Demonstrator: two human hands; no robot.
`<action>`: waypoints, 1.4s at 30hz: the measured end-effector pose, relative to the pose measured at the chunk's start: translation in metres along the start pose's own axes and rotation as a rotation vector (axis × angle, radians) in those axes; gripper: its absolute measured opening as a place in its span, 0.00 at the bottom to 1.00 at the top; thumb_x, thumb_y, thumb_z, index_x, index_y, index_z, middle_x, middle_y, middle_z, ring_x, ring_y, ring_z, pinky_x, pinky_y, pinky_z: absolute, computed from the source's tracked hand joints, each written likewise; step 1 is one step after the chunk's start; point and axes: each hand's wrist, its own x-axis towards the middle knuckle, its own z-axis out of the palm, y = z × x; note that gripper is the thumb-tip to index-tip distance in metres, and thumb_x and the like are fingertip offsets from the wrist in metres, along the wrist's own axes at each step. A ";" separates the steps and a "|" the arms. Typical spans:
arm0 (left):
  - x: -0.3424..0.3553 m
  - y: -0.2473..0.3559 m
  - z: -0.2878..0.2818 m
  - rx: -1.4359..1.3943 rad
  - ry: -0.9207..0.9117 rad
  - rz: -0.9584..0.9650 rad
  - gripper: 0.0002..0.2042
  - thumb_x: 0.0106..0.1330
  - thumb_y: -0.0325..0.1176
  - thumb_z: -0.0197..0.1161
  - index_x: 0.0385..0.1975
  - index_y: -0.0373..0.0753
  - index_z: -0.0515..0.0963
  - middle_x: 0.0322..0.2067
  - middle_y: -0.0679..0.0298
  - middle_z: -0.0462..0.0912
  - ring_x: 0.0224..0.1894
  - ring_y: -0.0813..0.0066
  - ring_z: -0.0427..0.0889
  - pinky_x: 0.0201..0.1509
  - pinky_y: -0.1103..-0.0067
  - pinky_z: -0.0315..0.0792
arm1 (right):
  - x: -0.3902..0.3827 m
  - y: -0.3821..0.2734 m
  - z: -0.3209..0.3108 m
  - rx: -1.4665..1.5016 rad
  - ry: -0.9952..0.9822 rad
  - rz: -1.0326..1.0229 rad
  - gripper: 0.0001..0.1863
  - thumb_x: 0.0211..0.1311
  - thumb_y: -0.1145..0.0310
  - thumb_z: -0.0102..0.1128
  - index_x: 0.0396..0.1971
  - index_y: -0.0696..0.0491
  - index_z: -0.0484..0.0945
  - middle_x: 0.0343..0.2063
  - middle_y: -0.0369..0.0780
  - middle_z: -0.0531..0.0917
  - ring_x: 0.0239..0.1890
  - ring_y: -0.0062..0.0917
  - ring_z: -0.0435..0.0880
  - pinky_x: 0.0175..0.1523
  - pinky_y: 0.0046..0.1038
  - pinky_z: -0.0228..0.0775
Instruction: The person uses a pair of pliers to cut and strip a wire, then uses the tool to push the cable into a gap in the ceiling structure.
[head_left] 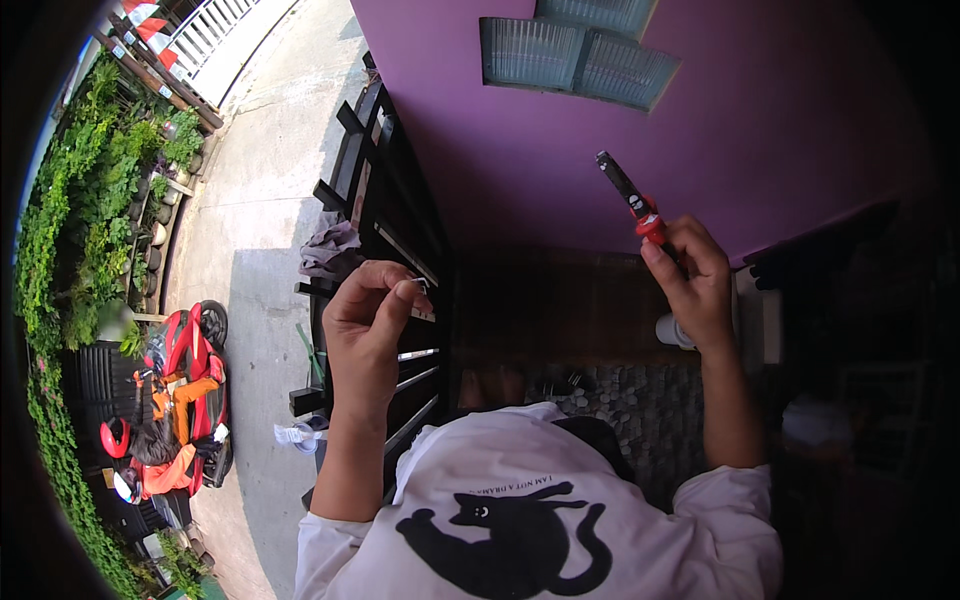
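My right hand [695, 280] is raised in front of the purple wall, its fingers closed round the lower end of a slim black-and-red hand tool [627, 195]. The tool tilts up and to the left, with its dark end free; its exact kind cannot be made out. Beside the black railing, my left hand [368, 315] is closed in a pinch between thumb and forefinger. A small shiny metal piece [420, 284] shows at those fingertips, too small to name. The two hands are well apart.
A black metal railing [350, 165] runs along my left, with a grey cloth [331, 247] draped on it. The purple wall [520, 170] stands ahead. Beyond the railing, people [165, 440] ride a red motorbike [185, 340] on the lane [260, 180]. Patterned tiles [640, 400] lie below.
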 end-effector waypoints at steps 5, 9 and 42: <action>-0.003 -0.021 -0.004 -0.078 0.012 -0.081 0.03 0.69 0.27 0.61 0.36 0.35 0.78 0.34 0.63 0.79 0.35 0.75 0.79 0.43 0.78 0.73 | -0.014 0.024 0.004 0.081 0.002 0.153 0.12 0.66 0.67 0.65 0.26 0.57 0.75 0.26 0.30 0.73 0.30 0.13 0.67 0.35 0.20 0.57; -0.005 -0.028 0.001 -0.273 0.025 -0.298 0.03 0.70 0.29 0.60 0.35 0.37 0.78 0.31 0.63 0.80 0.34 0.73 0.80 0.42 0.77 0.74 | -0.023 0.021 0.013 0.239 -0.011 0.247 0.11 0.69 0.67 0.62 0.29 0.58 0.78 0.28 0.31 0.74 0.31 0.10 0.69 0.37 0.17 0.59; -0.043 -0.043 -0.027 -0.400 0.117 -0.324 0.01 0.68 0.24 0.60 0.33 0.36 0.76 0.29 0.62 0.80 0.30 0.73 0.80 0.37 0.76 0.76 | 0.004 0.045 0.011 0.454 0.299 0.313 0.13 0.70 0.64 0.61 0.39 0.54 0.66 0.35 0.43 0.84 0.27 0.19 0.82 0.25 0.19 0.70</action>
